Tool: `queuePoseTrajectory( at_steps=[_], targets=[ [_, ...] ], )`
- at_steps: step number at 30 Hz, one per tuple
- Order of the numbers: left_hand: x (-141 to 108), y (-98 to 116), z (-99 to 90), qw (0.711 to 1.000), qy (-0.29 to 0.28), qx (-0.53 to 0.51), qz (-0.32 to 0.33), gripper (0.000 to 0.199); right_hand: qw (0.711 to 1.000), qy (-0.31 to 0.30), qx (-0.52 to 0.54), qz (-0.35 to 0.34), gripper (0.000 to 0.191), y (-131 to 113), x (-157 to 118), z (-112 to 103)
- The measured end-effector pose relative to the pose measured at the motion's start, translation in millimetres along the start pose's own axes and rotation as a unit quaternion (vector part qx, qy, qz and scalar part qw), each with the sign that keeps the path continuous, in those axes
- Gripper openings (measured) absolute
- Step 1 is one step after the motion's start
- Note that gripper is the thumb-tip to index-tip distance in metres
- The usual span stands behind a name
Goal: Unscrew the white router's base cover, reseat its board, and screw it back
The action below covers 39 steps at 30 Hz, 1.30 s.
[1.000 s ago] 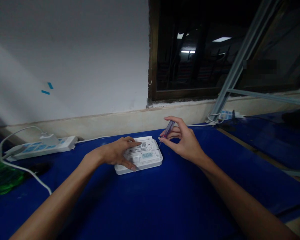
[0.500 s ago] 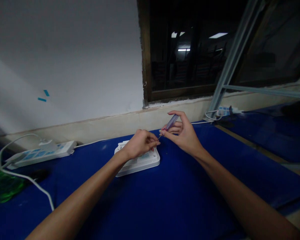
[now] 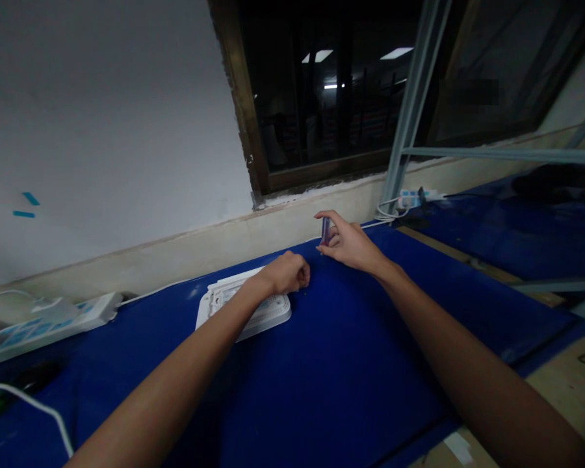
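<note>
Left hand (image 3: 285, 273) curled closed, any contents hidden, over a light, stiff white plastic router (image 3: 268, 313), best held by its rim; right hand (image 3: 351, 246) pinching a purple-handled screwdriver (image 3: 325, 231) at the router's 2 o'clock.

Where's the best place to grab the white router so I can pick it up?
Grip the white router by its rounded rim, coming from the right, near the front corner. It lies flat and thin on the blue table, so its top gives little to hold. That side looks easiest, because the left hand sits over the far end and the left forearm crosses the near-left part.
</note>
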<state>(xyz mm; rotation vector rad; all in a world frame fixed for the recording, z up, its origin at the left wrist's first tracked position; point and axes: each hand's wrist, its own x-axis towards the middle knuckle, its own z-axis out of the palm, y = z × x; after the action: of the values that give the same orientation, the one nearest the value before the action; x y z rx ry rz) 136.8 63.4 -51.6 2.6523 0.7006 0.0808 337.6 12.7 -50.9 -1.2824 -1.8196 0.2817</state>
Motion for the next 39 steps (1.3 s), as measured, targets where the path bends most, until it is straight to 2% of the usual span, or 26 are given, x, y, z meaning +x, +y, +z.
queuePoseTrajectory(
  at_steps=[10, 14, 17, 20, 23, 26, 28, 30, 35, 39],
  targets=[
    [-1.8, -3.7, 1.3, 1.0, -0.02, -0.017, 0.006, 0.022, 1.0, -0.003, -0.002, -0.001, 0.066, 4.3, 0.8, 0.7],
    [-13.0, 4.1, -10.6, 1.0, 0.018, -0.015, 0.015, 0.019, 1.0, -0.017, 0.009, 0.005, 0.067, 1.7, -0.2, 1.1],
    [-37.5, 4.3, -28.9, 0.997, 0.081, -0.002, 0.015, 0.023, 0.999, -0.026, 0.032, 0.011, 0.067, -3.0, -1.4, 3.7],
    [-78.0, -7.5, -47.3, 0.991, 0.125, 0.052, 0.018, 0.025, 0.998, -0.027, 0.062, 0.014, 0.071, -11.6, -2.2, 9.0],
    [-125.3, -26.5, -54.5, 0.993, 0.093, 0.065, -0.015, 0.03, 0.995, -0.023, 0.093, 0.007, 0.069, -24.5, -3.1, 15.6],
    [-165.0, -41.6, -46.4, 0.999, 0.028, 0.035, -0.025, 0.035, 0.994, -0.015, 0.104, -0.004, 0.064, -39.2, -4.9, 22.5],
    [-182.6, -46.8, -36.1, 0.998, 0.021, 0.032, -0.039, 0.04, 0.994, -0.005, 0.108, -0.009, 0.063, -48.0, -6.6, 27.9],
    [-193.2, -48.1, -26.2, 0.997, 0.036, 0.045, -0.056, 0.041, 0.993, 0.003, 0.116, -0.008, 0.065, -54.9, -8.3, 34.3],
    [-199.0, -35.7, -13.5, 0.984, 0.088, 0.125, -0.097, 0.043, 0.987, 0.035, 0.154, 0.006, 0.073, -65.0, -11.3, 51.4],
    [-194.6, -17.8, -10.7, 0.975, 0.105, 0.134, -0.144, 0.058, 0.981, 0.053, 0.184, 0.009, 0.074, -72.4, -13.7, 58.6]
  ],
)
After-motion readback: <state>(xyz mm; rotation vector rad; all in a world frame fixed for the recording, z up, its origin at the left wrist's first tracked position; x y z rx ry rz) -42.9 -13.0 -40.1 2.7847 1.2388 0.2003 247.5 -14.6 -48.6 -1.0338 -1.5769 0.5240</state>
